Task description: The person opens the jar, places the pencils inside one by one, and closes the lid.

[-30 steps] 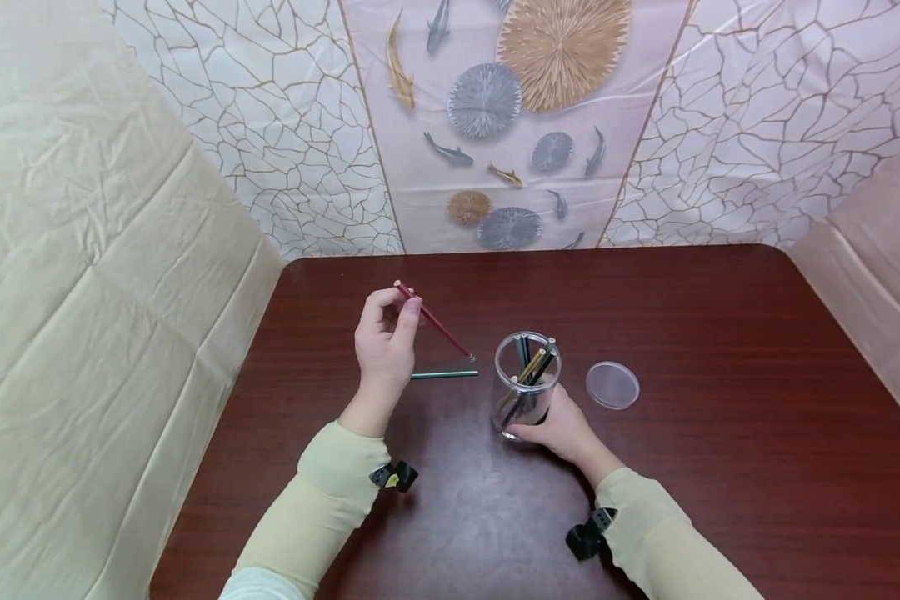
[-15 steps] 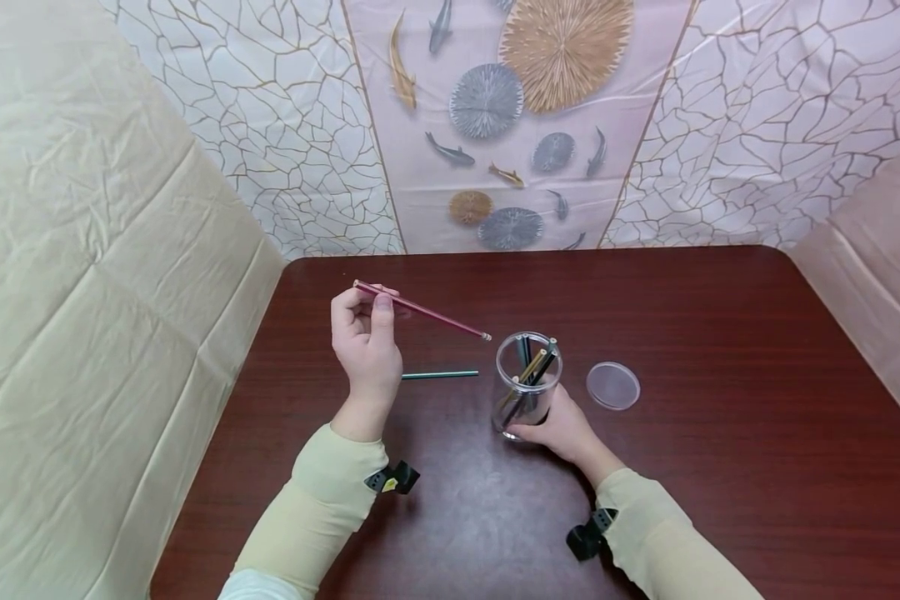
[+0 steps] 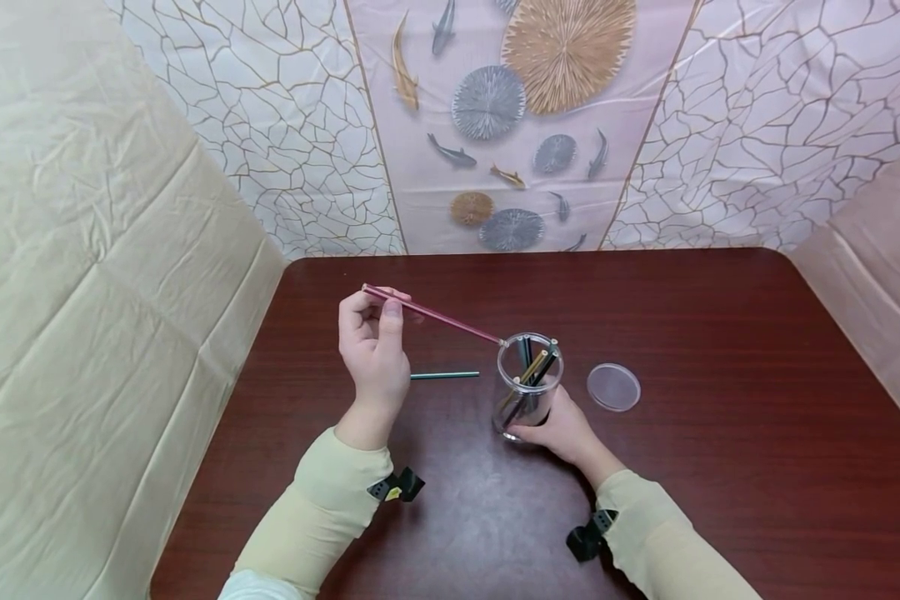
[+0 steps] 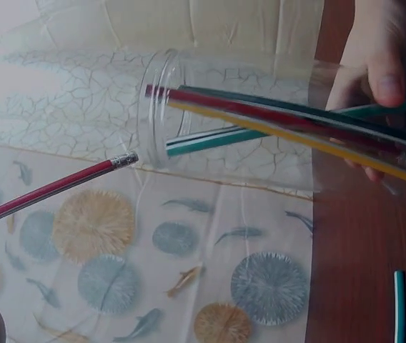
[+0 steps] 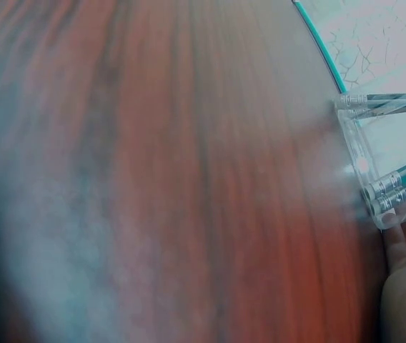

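Note:
A red pencil is pinched between the thumb and fingers of my left hand, its metal-capped end pointing right, at the jar's rim. In the left wrist view that metal end shows just outside the mouth of the clear jar. My right hand grips the lower part of the jar, which stands upright on the table. Several pencils in green, red, yellow and dark colours lean inside it, metal ends down at the base in the right wrist view. Part of my right hand is hidden behind the jar.
A green pencil lies on the brown table between my left hand and the jar. To the jar's right lies a round clear lid. Patterned cloth hangs behind the table's far edge.
My left hand moved left, levelling the red pencil, then came slightly back right, bringing its metal end to the jar's rim. My right hand and the jar stay in place.

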`<state>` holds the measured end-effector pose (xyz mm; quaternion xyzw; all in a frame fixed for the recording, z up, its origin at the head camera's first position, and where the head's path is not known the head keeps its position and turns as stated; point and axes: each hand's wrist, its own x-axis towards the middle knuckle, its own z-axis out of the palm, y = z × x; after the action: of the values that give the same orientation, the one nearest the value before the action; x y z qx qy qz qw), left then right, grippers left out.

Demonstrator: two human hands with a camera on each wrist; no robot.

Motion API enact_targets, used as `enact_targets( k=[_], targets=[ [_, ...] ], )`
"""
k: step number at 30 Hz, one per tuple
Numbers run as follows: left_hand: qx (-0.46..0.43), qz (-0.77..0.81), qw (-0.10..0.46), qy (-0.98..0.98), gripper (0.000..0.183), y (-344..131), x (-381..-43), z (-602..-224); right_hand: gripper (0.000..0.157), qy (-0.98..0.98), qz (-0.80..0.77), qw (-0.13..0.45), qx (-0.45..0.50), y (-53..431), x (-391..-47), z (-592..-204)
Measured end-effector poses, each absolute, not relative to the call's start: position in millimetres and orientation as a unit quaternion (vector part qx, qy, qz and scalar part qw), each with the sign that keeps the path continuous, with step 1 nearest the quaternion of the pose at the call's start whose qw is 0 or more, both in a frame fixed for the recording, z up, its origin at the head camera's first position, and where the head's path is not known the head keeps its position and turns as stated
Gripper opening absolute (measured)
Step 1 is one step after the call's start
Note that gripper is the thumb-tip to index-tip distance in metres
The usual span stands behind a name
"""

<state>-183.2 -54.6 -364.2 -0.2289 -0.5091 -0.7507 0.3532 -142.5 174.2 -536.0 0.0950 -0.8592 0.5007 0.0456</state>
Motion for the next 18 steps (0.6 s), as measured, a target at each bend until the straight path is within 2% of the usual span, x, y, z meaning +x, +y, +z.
enact_targets(
  k=[3,5,18],
  targets=[
    [-0.252,-0.738,0.350,-0.520,0.042,-51.4,-181.5,-366.8,0.070,-0.858,0.502,0.045,0.095,173.8,-142.6,-535.6],
    [-0.269,-0.730,0.345,-0.526,0.044,-49.3,-180.6,-368.5,0.071,-0.857,0.504,0.045,0.094,173.6,-142.4,-535.0],
    [-0.392,-0.651,0.347,-0.549,0.025,-35.7,-175.4,-377.0,0.078,-0.872,0.478,0.069,0.084,173.9,-140.8,-538.0]
  ],
)
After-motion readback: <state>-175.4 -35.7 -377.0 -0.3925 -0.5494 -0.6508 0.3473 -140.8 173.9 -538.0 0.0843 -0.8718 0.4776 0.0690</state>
